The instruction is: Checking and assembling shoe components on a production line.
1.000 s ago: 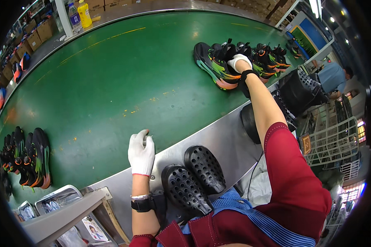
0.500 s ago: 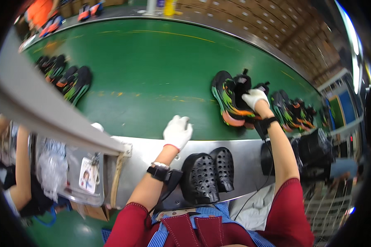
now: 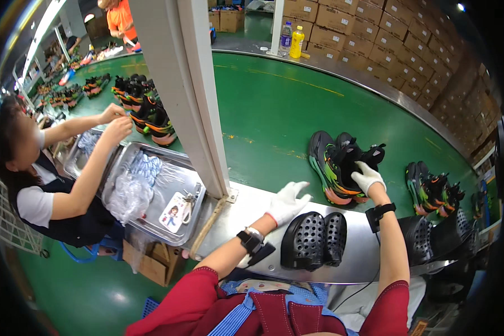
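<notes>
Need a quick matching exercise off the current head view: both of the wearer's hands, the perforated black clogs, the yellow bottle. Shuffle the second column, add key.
Column one
1. left hand
2. right hand
3. perforated black clogs
4. yellow bottle

Column two
A. side by side on the metal ledge
B. beside a purple-labelled bottle
C. touching dark multicoloured shoes
D. fingers spread, holding nothing

Pairs: 1-D, 2-C, 3-A, 4-B
</notes>
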